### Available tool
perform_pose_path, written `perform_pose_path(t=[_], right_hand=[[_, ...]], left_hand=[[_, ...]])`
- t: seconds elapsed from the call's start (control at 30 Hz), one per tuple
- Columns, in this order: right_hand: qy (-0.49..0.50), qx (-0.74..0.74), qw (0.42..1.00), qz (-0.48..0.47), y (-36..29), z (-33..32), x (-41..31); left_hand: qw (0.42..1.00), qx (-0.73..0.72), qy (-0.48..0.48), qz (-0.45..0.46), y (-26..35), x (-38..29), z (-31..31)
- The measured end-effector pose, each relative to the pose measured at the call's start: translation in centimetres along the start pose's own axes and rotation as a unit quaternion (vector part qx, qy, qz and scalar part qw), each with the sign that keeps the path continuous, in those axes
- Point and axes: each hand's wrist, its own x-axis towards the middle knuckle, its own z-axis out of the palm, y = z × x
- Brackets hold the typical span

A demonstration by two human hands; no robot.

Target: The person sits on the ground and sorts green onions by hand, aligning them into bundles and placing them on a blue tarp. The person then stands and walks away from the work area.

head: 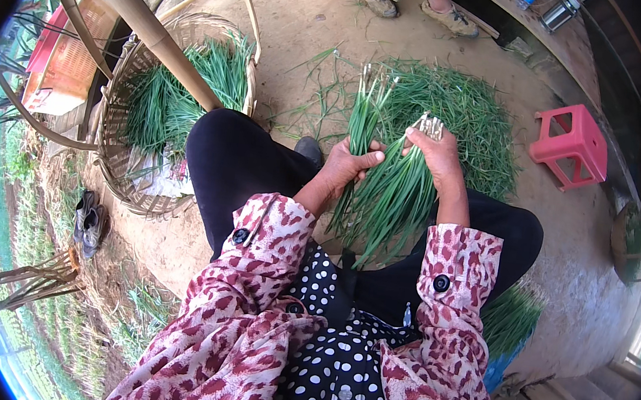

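Observation:
My left hand (351, 165) grips a thin bunch of garlic chives (363, 110), its pale stem ends pointing up and away from me. A thicker bunch of garlic chives (398, 191) is in my right hand (437, 154), held near its white cut ends, with the long green leaves hanging down towards my lap. The two bunches are side by side, and their leaves overlap lower down. Just beyond both hands, a broad heap of loose green leaves (457, 97) lies on the earth floor, partly hidden by the right hand and its bunch.
To the left, a woven bamboo basket (107, 116) with a tall handle holds more chives (210, 75). A pink plastic stool (573, 146) stands at right. Another person's shoes (379, 0) are at the top. Chives in a blue bag (497, 368) sit behind my right knee.

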Motion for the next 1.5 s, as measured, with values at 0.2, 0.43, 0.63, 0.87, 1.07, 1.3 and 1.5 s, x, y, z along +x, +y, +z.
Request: perform_pose_path(t=[0.2, 0.43, 0.63, 0.87, 1.07, 1.3, 1.5], right_hand=[[0.005, 0.047, 0.999, 0.017, 0.0, -0.5, -0.3], [0.05, -0.081, 0.995, 0.032, -0.7, -3.7, -0.7], [-0.022, 0.012, 0.998, 0.052, -0.3, -1.5, -0.9], [-0.01, -0.047, 0.999, -0.022, 1.6, -0.6, 0.3], [0.086, -0.086, 0.99, -0.065, 0.3, -3.8, 0.5], [-0.01, -0.058, 0.998, 0.009, 0.3, -0.4, 0.0], [0.082, -0.033, 0.996, 0.004, 0.3, -2.7, 0.0]], left_hand=[[0.999, -0.012, 0.019, -0.034, 0.4, 0.2, -0.3], [0.997, -0.045, 0.055, -0.006, 0.9, 0.8, -1.9], [0.999, -0.011, 0.042, -0.019, 0.8, 0.6, -1.3], [0.999, 0.032, -0.019, -0.024, 0.0, -0.1, -0.2], [0.994, 0.059, -0.081, -0.033, -0.5, 0.0, -0.4], [0.99, 0.066, -0.119, -0.047, -0.4, -0.2, -0.4], [0.998, 0.007, -0.06, -0.03, -0.2, 0.6, -1.3]])
